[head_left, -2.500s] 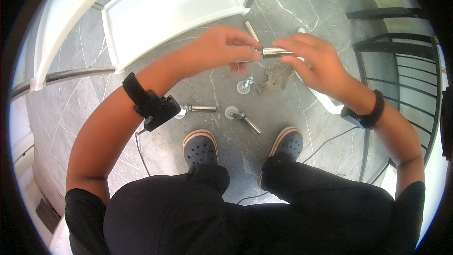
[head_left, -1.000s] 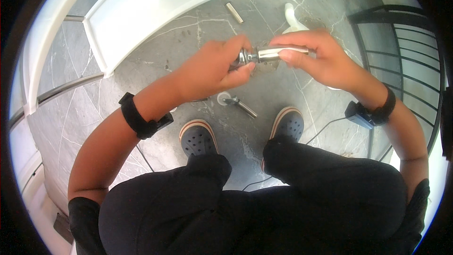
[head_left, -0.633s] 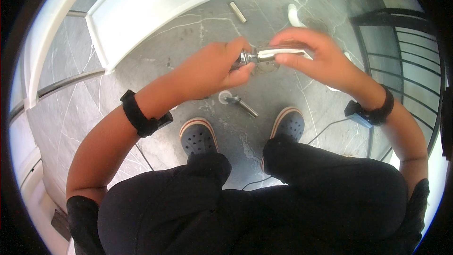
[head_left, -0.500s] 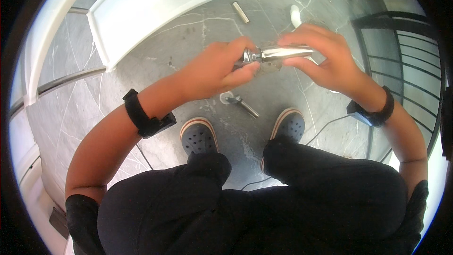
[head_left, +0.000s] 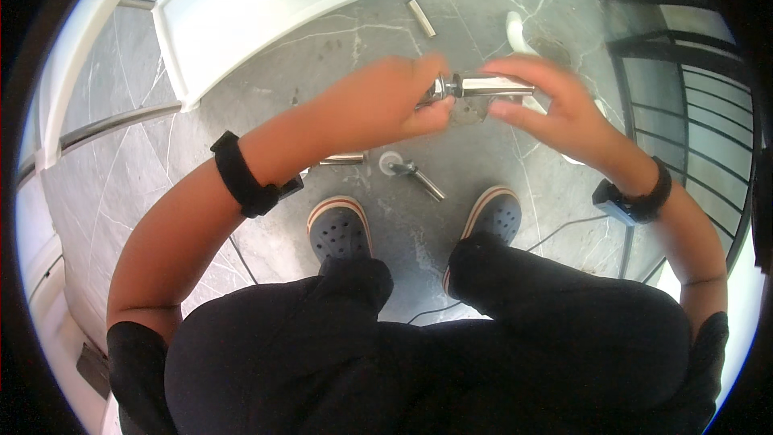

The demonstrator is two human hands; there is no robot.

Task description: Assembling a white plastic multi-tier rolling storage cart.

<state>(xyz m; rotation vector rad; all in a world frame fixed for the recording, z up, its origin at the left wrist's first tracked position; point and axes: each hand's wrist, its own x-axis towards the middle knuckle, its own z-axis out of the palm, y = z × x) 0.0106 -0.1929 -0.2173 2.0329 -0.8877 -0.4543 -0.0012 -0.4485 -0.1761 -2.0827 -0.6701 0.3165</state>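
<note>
I hold a shiny metal rod [head_left: 487, 84] level in front of me with both hands, above a grey marble floor. My left hand [head_left: 378, 105] pinches its left end, where a small ringed fitting [head_left: 439, 89] sits. My right hand [head_left: 555, 109] grips the rod's right part between thumb and fingers. Both wrists carry black bands. On the floor below lie a chrome piece with a round white base [head_left: 407, 169] and another short chrome tube [head_left: 342, 159].
A white tray-like panel [head_left: 266, 8] lies on the floor at the upper left. A short metal tube [head_left: 421, 18] and a white object [head_left: 515, 32] lie beyond my hands. A black metal rack [head_left: 684, 64] stands at the right. My grey clogs [head_left: 338, 229] rest below.
Both hands have stayed on the rod and shifted slightly upward and rightward in view. My left fingers have turned at the rod's left end.
</note>
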